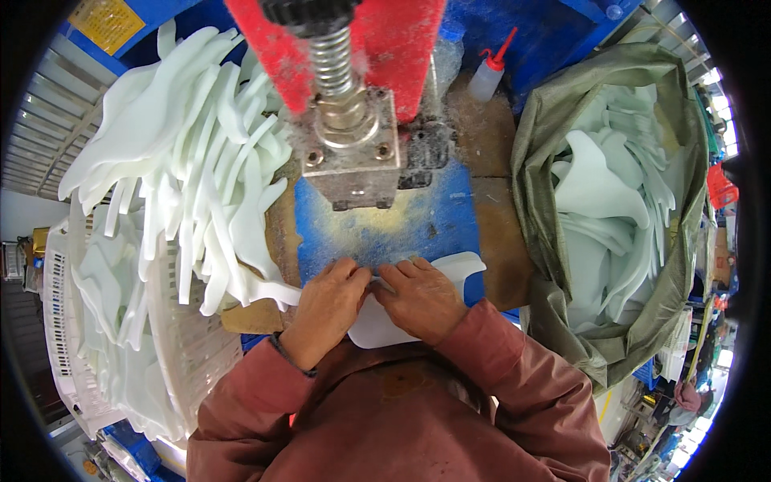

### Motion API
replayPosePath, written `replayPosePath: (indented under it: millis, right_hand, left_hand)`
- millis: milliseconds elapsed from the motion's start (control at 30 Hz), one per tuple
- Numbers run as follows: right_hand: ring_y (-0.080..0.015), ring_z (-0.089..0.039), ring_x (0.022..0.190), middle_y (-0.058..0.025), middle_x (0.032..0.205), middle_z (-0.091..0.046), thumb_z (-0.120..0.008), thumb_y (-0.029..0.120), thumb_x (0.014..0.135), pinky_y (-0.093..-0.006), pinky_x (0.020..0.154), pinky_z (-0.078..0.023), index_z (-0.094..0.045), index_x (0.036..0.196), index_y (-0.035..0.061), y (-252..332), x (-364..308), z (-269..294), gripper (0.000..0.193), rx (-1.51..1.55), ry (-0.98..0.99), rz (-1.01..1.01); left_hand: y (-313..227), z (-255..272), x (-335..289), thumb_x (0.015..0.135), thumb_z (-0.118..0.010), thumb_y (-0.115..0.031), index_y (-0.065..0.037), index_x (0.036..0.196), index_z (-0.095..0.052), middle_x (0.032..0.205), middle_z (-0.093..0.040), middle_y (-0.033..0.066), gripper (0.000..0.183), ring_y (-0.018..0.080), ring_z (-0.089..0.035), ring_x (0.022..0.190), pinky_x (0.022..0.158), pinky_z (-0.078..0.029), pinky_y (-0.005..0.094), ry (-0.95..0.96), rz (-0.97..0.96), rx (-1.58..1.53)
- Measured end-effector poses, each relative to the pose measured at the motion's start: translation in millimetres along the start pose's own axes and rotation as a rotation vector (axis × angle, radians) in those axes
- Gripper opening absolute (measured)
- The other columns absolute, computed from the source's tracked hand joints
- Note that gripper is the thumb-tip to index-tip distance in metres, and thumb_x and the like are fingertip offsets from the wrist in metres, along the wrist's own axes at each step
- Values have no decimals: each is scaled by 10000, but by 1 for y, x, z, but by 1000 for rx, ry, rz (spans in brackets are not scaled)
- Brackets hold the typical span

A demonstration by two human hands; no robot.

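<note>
A white, curved, flat piece (379,324), foam-like in look, is held close to my body at the near edge of the blue work surface (385,237). My left hand (328,301) has its fingers curled at the left edge of this piece. Across its middle lies my right hand (419,296), fingers bent and closed on it, with the thumbs of both hands nearly meeting. The fingers cover part of the piece's far edge. Beyond them stands a metal machine head (353,181) with a spring, mounted on a red body (393,48).
At left, a heap of similar white pieces (181,136) rises above a white plastic basket (60,313) holding more. A grey-green sack (534,173) of white pieces stands at right. Behind the work surface are a red-tipped squeeze bottle (485,80) and a clear bottle (448,60).
</note>
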State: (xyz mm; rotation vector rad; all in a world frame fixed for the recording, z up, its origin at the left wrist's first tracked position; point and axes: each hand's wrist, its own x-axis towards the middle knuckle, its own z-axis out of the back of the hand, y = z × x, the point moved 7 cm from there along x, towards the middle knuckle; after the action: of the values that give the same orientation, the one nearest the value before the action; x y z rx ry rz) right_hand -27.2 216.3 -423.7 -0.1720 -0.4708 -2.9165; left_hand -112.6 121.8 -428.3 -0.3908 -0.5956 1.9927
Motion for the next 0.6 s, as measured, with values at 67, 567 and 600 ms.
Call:
replayPosePath:
  millis: [67, 567, 600]
  right_hand:
    - [-259, -647, 945, -78, 1039, -635, -695, 171, 849, -405, 848, -517, -732, 1028, 83, -4, -6, 10, 203, 8, 33, -63]
    - [-346, -695, 953, -131, 1037, -698, -709, -6, 902, -417, 810, -572, -746, 1049, 48, -76, -82, 33, 160, 390, -437, -554]
    - [-344, -693, 960, -128, 1040, -695, -710, -6, 904, -418, 814, -573, -746, 1053, 53, -77, -80, 30, 165, 354, -435, -550]
  left_hand:
    - [4, -10, 4, 863, -721, -52, -60, 1128, -699, 968, -631, 125, 266, 366, -667, 918, 756, -560, 470, 10, 34, -11]
    - [2, -21, -5, 800, -782, -40, -77, 1052, -791, 966, -607, 103, 255, 328, -658, 913, 765, -560, 441, -122, 21, 98]
    - [2, -21, -6, 796, -785, -38, -75, 1053, -791, 968, -607, 102, 260, 328, -659, 915, 767, -561, 442, -122, 27, 100]
